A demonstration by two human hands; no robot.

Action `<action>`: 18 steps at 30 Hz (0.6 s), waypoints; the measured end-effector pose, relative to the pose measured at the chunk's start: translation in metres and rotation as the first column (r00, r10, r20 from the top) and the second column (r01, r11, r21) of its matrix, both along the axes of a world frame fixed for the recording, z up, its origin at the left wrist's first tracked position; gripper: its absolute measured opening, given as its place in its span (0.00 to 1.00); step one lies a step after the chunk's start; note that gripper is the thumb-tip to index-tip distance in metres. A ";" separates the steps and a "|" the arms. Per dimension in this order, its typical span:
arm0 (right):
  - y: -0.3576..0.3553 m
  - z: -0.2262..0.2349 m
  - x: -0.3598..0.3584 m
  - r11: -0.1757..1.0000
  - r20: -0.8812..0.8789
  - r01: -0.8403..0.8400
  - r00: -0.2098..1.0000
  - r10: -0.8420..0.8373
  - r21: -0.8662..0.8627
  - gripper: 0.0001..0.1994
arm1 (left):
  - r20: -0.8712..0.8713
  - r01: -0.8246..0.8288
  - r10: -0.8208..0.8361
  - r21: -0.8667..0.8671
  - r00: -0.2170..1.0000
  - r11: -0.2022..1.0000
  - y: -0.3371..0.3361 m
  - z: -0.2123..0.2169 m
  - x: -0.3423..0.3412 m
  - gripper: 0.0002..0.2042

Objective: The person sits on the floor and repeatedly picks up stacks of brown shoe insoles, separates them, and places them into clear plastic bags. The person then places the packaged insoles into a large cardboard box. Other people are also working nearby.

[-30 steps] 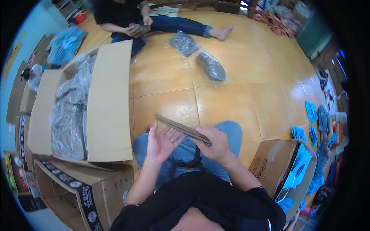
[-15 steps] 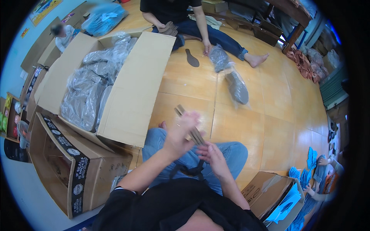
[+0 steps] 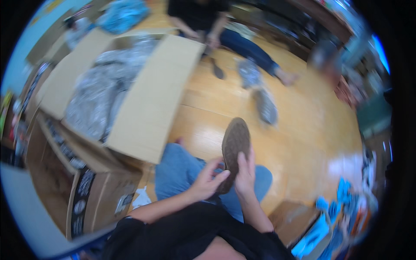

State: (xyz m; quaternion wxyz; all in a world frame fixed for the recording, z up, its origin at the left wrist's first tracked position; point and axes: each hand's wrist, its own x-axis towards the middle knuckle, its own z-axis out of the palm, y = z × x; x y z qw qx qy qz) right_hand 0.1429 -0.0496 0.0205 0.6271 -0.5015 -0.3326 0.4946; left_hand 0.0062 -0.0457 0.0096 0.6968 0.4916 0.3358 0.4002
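Observation:
A stack of brown-grey shoe soles [image 3: 236, 141] stands nearly upright above my lap, with its broad textured face showing. My left hand [image 3: 209, 178] grips the lower left edge, thumb and fingers pressed to it. Along the right edge my right hand [image 3: 245, 173] is closed round the stack, its thumb lying on the face. How many soles are in the stack cannot be seen from here. Beyond it on the floor lie two clear plastic bags of grey soles, a nearer bag [image 3: 265, 106] and a farther bag [image 3: 248, 73].
At left is an open carton [image 3: 147, 104] full of plastic-wrapped soles, with an opened carton [image 3: 108, 190] nearer me. A co-worker [image 3: 199, 21] sits across, hands near a loose sole [image 3: 217, 69]. A low box [image 3: 292, 221] with blue pieces stands at my right; another person's hands are behind it.
The stack has turned from edge-on to face-on and upright. My left hand has come down from its upper part to the lower edge. The co-worker's right-side hand has left the plastic bag.

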 end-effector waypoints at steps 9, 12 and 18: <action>0.011 -0.006 -0.014 0.934 0.274 -0.351 0.893 0.357 -0.071 0.23 | 0.534 -0.708 0.617 -0.048 0.578 0.705 0.047 0.093 -0.121 0.20; 0.014 -0.015 -0.011 0.909 0.270 -0.391 0.868 0.417 -0.148 0.21 | 0.731 -0.823 0.554 0.016 0.397 0.568 0.039 0.140 -0.193 0.17; 0.005 -0.020 -0.015 0.911 0.261 -0.374 0.874 0.409 -0.173 0.21 | 0.965 -0.911 0.263 -0.125 -0.019 0.392 0.037 0.145 -0.259 0.30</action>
